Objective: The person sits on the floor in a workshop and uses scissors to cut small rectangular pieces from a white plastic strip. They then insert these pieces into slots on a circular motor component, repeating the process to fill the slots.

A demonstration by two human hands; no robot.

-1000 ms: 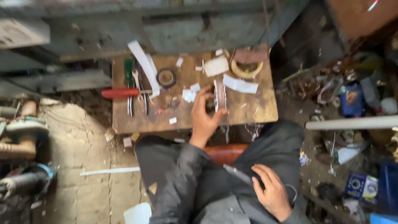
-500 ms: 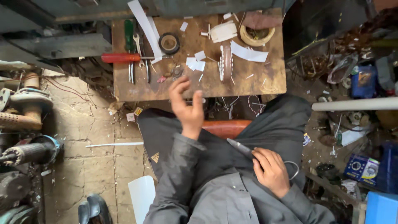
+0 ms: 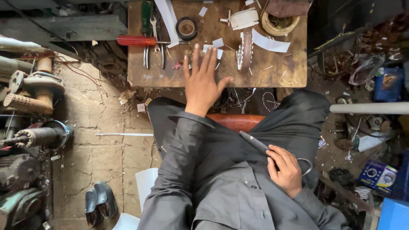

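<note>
My left hand point(image 3: 203, 82) hangs flat over the near edge of a low wooden board point(image 3: 281, 74), fingers spread, holding nothing. Just beyond its fingertips lie white paper scraps point(image 3: 217, 44) and a small red scrap point(image 3: 176, 66). To the right of the fingertips rests a curved ribbed metal piece point(image 3: 246, 49). My right hand point(image 3: 284, 169) rests on my lap, gripping scissors point(image 3: 257, 143) with dark blades pointing up-left and a loop showing at the wrist side.
On the board lie a red-handled screwdriver point(image 3: 137, 41), pliers point(image 3: 147, 25), a spanner point(image 3: 155, 27), a black tape roll point(image 3: 186, 28), a tan tape roll point(image 3: 279, 23) and white paper strips point(image 3: 269, 43). Motors and pipes point(image 3: 32, 98) crowd the left; scrap clutter point(image 3: 375, 76) fills the right. Shoes point(image 3: 97, 203) sit lower left.
My left hand left the ribbed metal piece on the board, drew back toward me, then reached forward again with fingers spread. The camera tilted down. My right hand stayed on the scissors.
</note>
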